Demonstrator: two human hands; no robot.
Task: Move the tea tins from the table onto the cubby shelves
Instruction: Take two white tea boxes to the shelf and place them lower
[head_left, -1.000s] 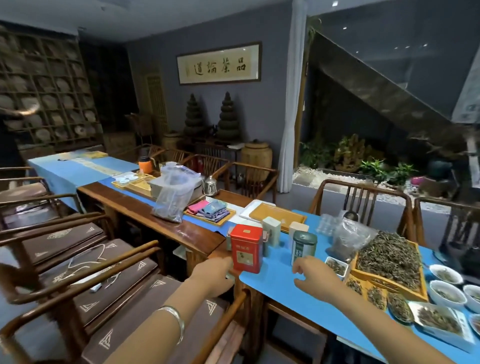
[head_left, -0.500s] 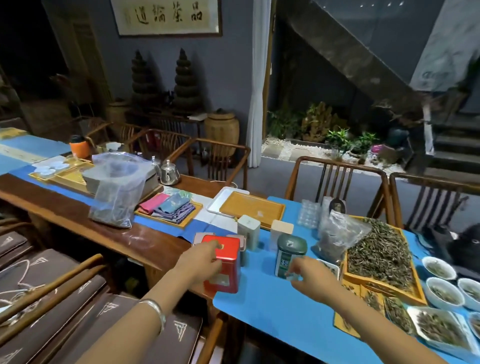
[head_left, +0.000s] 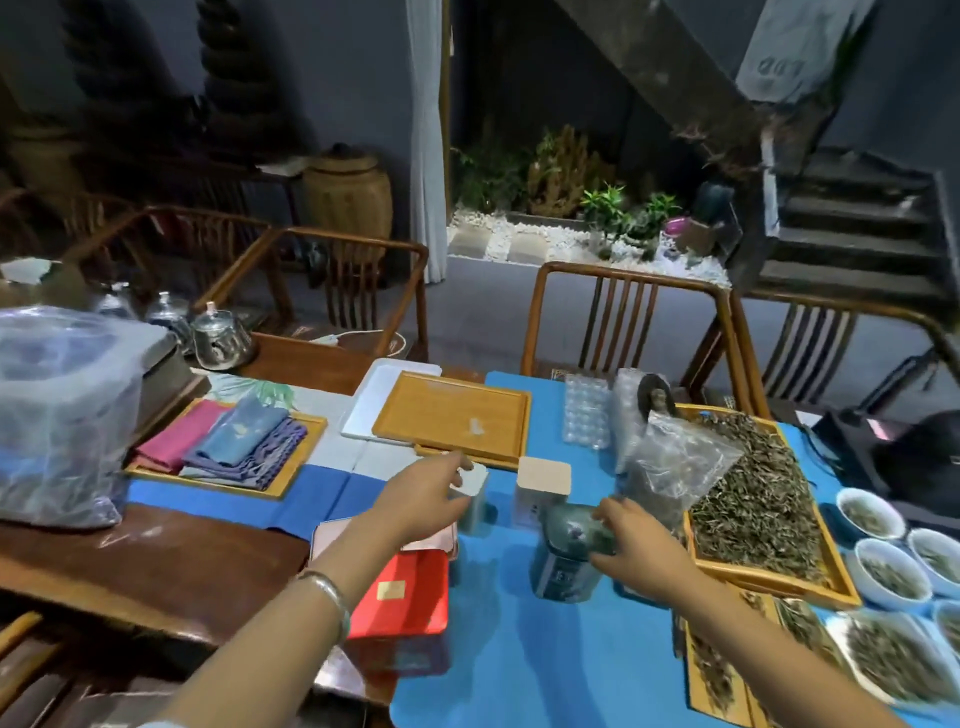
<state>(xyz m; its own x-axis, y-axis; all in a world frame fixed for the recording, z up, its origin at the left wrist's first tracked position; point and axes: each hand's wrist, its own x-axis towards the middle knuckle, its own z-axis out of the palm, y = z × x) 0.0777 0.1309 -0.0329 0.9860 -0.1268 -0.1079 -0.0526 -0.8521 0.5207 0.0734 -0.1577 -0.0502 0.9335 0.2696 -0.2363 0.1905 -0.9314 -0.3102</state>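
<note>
Fingers (head_left: 605, 519) of the right hand (head_left: 641, 540) curl over the domed lid of the round green tin (head_left: 566, 558), thumb low on its side: a grasp. Left hand (head_left: 426, 499) reaches forward; its fingertips (head_left: 460, 462) pinch the top edge of the pale square tin (head_left: 475, 499), which stands upright on the blue cloth (head_left: 519, 649).

Green tin: cylindrical, dull metallic sheen, printed label around the lower body, base on the cloth. Pale tin: tall, square section, flat whitish lid with rounded corners. Just right of the left fingertips stands the cream tin (head_left: 543, 486), same boxy shape, untouched. Under the left wrist lies the red tin (head_left: 402, 597), glossy, square, with a small gold label on its lid. A silver bangle (head_left: 327, 590) rings the left wrist.

Beyond the left fingertips: an empty wooden tray (head_left: 452, 415), smooth, rectangular, raised rim. Right of the right fingers: a crinkled clear bag (head_left: 670, 467) of dried leaves, close to the green tin, then a wooden tray of loose tea (head_left: 758, 499). White bowls (head_left: 893, 571) of leaves sit farther right. Left of the left arm: folded cloths (head_left: 239, 441) in pink, blue and purple on a shallow tray. No cubby shelves in view.
</note>
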